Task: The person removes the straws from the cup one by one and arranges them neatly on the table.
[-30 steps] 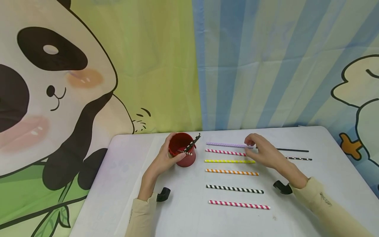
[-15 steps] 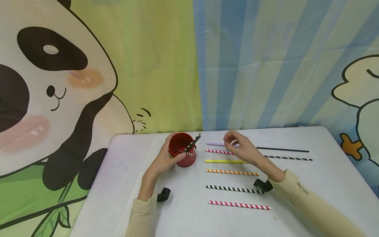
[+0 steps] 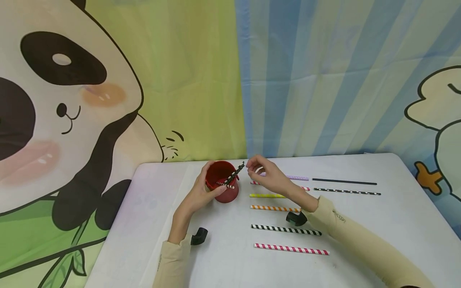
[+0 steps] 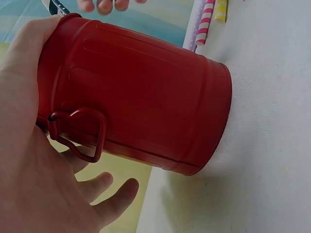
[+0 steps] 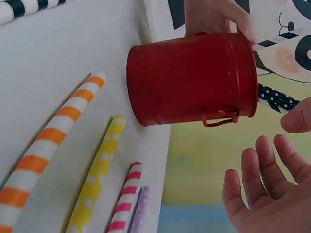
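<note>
My left hand (image 3: 199,194) grips the small red metal bucket (image 3: 228,196) at its rim, thumb on the near side and fingers around the other. Black-and-white paper straws stand tilted in the bucket, among them a dotted black straw (image 5: 279,97) and a striped straw (image 5: 278,40). My right hand (image 3: 269,177) hovers just right of these straws with loosely bent fingers and holds nothing. In the right wrist view its thumb comes close to the dotted straw's end; whether they touch I cannot tell. Beneath this hand lie a purple straw (image 3: 297,178) and a pink striped straw (image 3: 305,188).
More straws lie in a row on the white table (image 3: 223,256): a yellow dotted straw (image 3: 266,196), an orange striped straw (image 3: 274,208), a black striped straw (image 3: 286,230) and a pink striped straw (image 3: 291,249). Farther right are a plain black straw (image 3: 343,181) and a black dotted straw (image 3: 347,191).
My right hand has travelled left over the straws, from the purple straw's right end to beside the bucket. The left hand and the bucket have stayed put.
</note>
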{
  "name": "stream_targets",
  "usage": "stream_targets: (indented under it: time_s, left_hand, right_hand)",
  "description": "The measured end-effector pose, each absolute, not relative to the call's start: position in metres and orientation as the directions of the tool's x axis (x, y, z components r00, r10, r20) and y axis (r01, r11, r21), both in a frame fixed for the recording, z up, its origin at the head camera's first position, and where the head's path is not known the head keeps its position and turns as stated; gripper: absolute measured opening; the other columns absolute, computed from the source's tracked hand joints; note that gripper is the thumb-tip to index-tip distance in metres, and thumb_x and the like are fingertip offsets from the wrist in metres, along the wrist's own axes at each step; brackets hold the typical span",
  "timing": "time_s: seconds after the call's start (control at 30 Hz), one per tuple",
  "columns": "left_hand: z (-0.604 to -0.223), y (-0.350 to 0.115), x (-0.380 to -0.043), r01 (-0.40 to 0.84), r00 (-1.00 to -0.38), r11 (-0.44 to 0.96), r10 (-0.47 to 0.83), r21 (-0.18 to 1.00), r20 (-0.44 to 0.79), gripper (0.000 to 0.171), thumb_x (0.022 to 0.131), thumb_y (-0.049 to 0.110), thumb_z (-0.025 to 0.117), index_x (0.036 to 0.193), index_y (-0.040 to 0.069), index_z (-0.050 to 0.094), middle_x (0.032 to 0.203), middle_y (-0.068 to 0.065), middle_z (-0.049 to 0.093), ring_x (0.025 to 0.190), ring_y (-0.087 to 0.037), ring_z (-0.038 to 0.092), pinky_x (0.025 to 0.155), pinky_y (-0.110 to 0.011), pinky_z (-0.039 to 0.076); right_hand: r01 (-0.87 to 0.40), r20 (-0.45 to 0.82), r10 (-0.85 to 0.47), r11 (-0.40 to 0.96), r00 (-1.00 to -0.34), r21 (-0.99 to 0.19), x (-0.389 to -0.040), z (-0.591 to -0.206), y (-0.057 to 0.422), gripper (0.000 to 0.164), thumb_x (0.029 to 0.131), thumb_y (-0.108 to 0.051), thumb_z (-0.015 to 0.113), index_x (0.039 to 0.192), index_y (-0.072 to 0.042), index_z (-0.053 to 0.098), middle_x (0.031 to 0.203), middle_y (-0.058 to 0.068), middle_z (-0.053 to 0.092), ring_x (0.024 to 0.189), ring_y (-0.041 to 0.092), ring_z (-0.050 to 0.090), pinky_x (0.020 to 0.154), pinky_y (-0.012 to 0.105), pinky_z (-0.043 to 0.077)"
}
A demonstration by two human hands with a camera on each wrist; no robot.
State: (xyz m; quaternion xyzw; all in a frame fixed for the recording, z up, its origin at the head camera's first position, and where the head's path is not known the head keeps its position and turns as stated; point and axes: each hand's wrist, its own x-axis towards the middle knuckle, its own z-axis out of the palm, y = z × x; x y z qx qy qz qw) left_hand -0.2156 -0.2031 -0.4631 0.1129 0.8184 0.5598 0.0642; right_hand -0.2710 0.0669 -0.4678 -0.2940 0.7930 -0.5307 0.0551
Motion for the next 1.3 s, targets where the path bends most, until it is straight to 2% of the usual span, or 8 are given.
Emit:
stream_targets:
  time_s: [0.13,0.33,0.5,0.8,1.03,1.2,1.3]
  left_hand:
    - [-0.464,-0.203,-0.216,0.119,-0.964,0.331,0.264,0.936,0.029,0.087,0.088,0.019,0.077,0.156,0.019,0.023,0.15,-0.016,0.042,0.141,-0.036,0.038,0.111,-0.062,0.038]
    - [-0.478,-0.207,-0.223,0.13,-0.961,0.309,0.273,0.942,0.043,0.089,0.088,0.017,0.077,0.157,0.018,0.021,0.151,-0.019,0.04,0.142,-0.04,0.036,0.111,-0.064,0.036]
    - [-0.498,-0.212,-0.232,0.163,-0.958,0.3,0.276,0.94,0.078,0.089,0.088,0.019,0.077,0.158,0.019,0.021,0.151,-0.014,0.042,0.142,-0.036,0.038,0.111,-0.064,0.037]
    - [-0.499,-0.212,-0.23,0.14,-0.966,0.338,0.252,0.931,0.054,0.088,0.087,0.029,0.079,0.155,0.033,0.023,0.149,-0.004,0.043,0.139,-0.027,0.04,0.11,-0.058,0.04]
    - [-0.5,-0.212,-0.23,0.135,-0.967,0.335,0.248,0.932,0.051,0.087,0.087,0.028,0.079,0.154,0.038,0.023,0.149,-0.005,0.043,0.14,-0.028,0.039,0.111,-0.058,0.04]
    - [-0.501,-0.212,-0.23,0.137,-0.966,0.332,0.253,0.933,0.052,0.088,0.088,0.025,0.077,0.155,0.035,0.022,0.151,-0.008,0.041,0.142,-0.03,0.037,0.112,-0.061,0.038]
    - [-0.497,-0.211,-0.23,0.128,-0.964,0.33,0.262,0.935,0.04,0.09,0.088,0.022,0.077,0.157,0.03,0.019,0.153,-0.012,0.039,0.143,-0.034,0.035,0.112,-0.063,0.036]
  right_hand:
    - [-0.419,0.239,-0.531,0.25,-0.813,-0.873,-0.274,-0.469,0.056,0.019,0.096,-0.008,0.06,0.115,-0.01,0.058,0.103,0.006,0.064,0.097,0.019,0.062,0.089,0.04,0.052]
    - [-0.408,0.208,-0.55,0.27,-0.809,-0.872,-0.275,-0.47,0.044,0.022,0.095,-0.009,0.059,0.117,-0.013,0.061,0.105,0.001,0.065,0.098,0.017,0.063,0.09,0.038,0.053]
    - [-0.416,0.221,-0.561,0.246,-0.798,-0.875,-0.275,-0.471,0.038,0.021,0.095,-0.007,0.06,0.115,-0.009,0.064,0.107,0.001,0.067,0.098,0.018,0.064,0.087,0.04,0.055]
    - [-0.416,0.23,-0.562,0.228,-0.794,-0.88,-0.273,-0.473,0.035,0.018,0.094,-0.006,0.063,0.109,-0.015,0.065,0.108,0.001,0.067,0.096,0.016,0.064,0.086,0.042,0.055]
    - [-0.402,0.212,-0.57,0.23,-0.794,-0.886,-0.272,-0.473,0.035,0.02,0.093,-0.005,0.063,0.113,-0.007,0.065,0.112,0.001,0.067,0.098,0.017,0.064,0.088,0.044,0.054]
    - [-0.405,0.222,-0.568,0.218,-0.793,-0.888,-0.272,-0.473,0.035,0.019,0.094,-0.005,0.063,0.111,-0.013,0.067,0.113,0.002,0.067,0.099,0.02,0.064,0.089,0.044,0.053]
    - [-0.406,0.227,-0.565,0.212,-0.793,-0.889,-0.272,-0.473,0.034,0.02,0.094,-0.005,0.064,0.112,-0.013,0.067,0.114,0.005,0.067,0.101,0.024,0.064,0.089,0.045,0.053]
